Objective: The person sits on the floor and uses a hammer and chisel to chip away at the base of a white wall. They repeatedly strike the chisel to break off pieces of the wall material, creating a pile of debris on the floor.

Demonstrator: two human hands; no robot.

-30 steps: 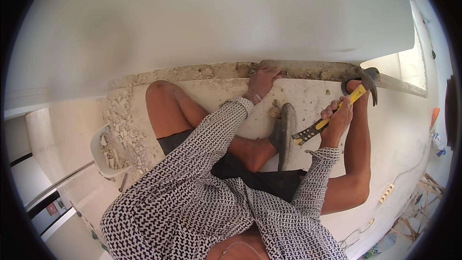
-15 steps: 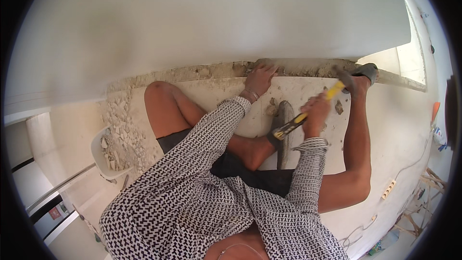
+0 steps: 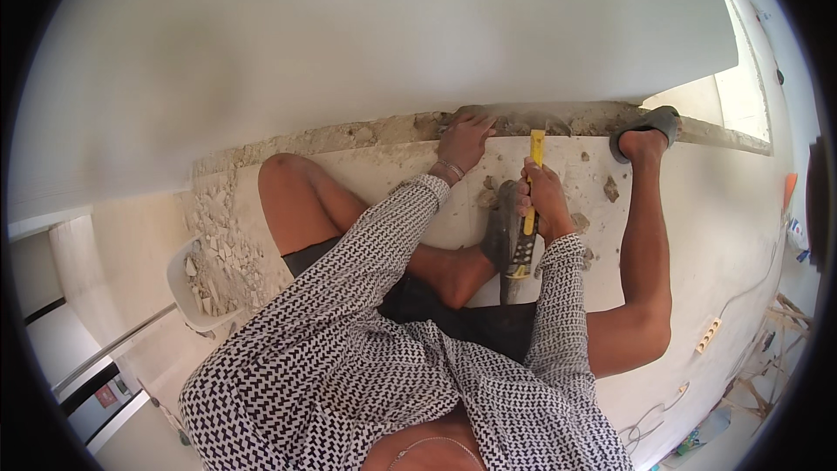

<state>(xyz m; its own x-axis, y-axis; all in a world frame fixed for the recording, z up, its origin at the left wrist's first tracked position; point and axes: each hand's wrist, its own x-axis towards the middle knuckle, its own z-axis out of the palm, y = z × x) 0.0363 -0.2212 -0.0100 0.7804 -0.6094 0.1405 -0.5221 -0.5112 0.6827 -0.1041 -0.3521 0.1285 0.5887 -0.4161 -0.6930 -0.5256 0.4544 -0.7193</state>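
My right hand [image 3: 545,196] is wrapped round a hammer [image 3: 537,150] with a yellow and black handle. The handle stands nearly straight up and down in the view, its head at the rough channel [image 3: 370,132] along the foot of the wall. To its left, my left hand [image 3: 465,141] reaches into that channel with its fingers curled. What those fingers grip, if anything, is hidden by the hand and the dusty edge. Broken lumps [image 3: 611,188] lie on the floor beside my right hand.
A heap of rubble [image 3: 228,244] spreads at the left, with a white container [image 3: 180,283] partly filled with chunks. The white wall [image 3: 375,35] rises just beyond the channel. A power strip [image 3: 708,336] and its cable lie at the right. My sandalled foot [image 3: 645,141] braces near the channel.
The hammer has swung left and turned from slanting to nearly upright, its head coming from near my right foot to the channel by my left hand. My left hand stays nearly in place.
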